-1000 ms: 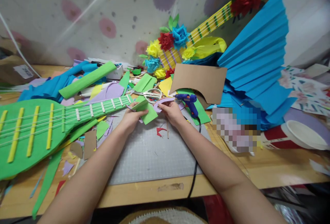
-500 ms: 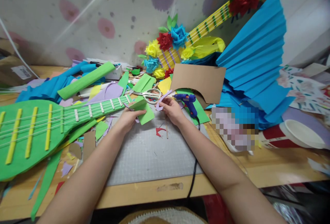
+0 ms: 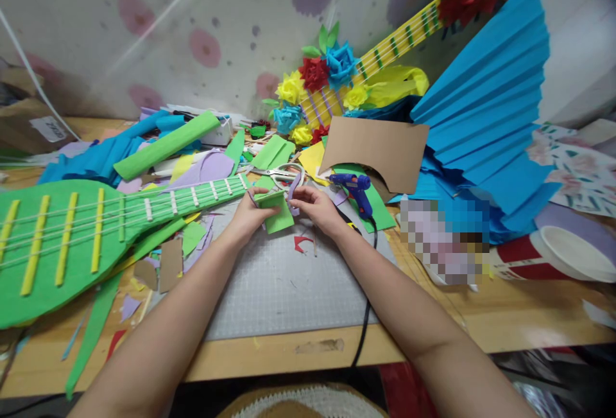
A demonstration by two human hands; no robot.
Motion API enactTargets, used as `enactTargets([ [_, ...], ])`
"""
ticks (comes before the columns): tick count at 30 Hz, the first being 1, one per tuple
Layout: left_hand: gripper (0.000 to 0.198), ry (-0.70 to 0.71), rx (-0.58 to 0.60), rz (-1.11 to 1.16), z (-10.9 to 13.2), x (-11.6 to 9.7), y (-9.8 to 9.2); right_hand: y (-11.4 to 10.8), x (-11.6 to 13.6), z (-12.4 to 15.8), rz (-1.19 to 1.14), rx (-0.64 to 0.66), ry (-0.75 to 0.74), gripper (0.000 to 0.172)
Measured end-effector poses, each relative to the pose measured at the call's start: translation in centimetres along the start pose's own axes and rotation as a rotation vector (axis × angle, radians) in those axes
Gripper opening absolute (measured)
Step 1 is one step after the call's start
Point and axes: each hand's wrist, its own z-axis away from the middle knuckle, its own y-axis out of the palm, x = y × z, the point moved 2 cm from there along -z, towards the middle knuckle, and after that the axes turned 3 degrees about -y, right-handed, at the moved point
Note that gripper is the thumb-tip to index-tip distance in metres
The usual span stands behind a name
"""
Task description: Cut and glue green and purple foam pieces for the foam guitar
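Observation:
My left hand (image 3: 249, 217) is closed on a small green paper piece (image 3: 279, 217), with a bit of purple paper showing at its fingers. Between the fingertips of my right hand (image 3: 315, 207) is a narrow curved purple paper strip (image 3: 293, 188), held upright close to the green piece's right edge. Both hands are above the grey cutting mat (image 3: 283, 296). Scissors with white handles (image 3: 289, 176) lie just behind the hands. To the right of my right hand rests a blue glue gun (image 3: 353, 185), its black cord running toward the table's front edge.
A green paper guitar (image 3: 62, 244) covers the left side among paper scraps. Behind stand a yellow guitar (image 3: 385, 52) with paper flowers, brown cardboard (image 3: 375, 148) and a pleated blue paper fan (image 3: 500, 97). A red and white paper cup (image 3: 524, 254) lies at right.
My right hand has brought the purple strip left, closer to the green paper, and turned it more upright. The green paper has tilted in my left hand. The whole view has shifted slightly.

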Motion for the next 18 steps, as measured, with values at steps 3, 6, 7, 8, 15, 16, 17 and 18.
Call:
enactTargets([
  [3,0.057,0.012,-0.006,0.003,0.13,-0.06,0.11,0.11,-0.13,-0.04,0.002,0.004,-0.014,0.022],
  [6,0.056,0.023,-0.026,-0.014,0.24,-0.2,0.24,0.19,-0.17,-0.05,0.006,-0.004,-0.026,0.019],
  [7,0.055,0.026,-0.032,-0.018,0.27,-0.24,0.28,0.21,-0.17,-0.05,0.013,-0.005,-0.031,0.019],
  [8,0.055,0.026,-0.037,-0.018,0.3,-0.26,0.31,0.23,-0.17,-0.04,0.024,-0.001,-0.036,0.019],
  [15,0.054,-0.046,-0.029,0.057,0.34,-0.09,0.36,0.27,-0.37,0.04,0.141,0.009,-0.07,0.019],
  [16,0.054,-0.051,-0.029,0.063,0.38,-0.13,0.38,0.3,-0.38,0.05,0.145,0.009,-0.078,0.019],
  [17,0.054,-0.053,-0.03,0.066,0.43,-0.2,0.4,0.33,-0.37,0.06,0.146,0.01,-0.084,0.018],
  [18,0.053,-0.052,-0.029,0.066,0.49,-0.29,0.44,0.38,-0.34,0.09,0.148,0.009,-0.089,0.017],
])
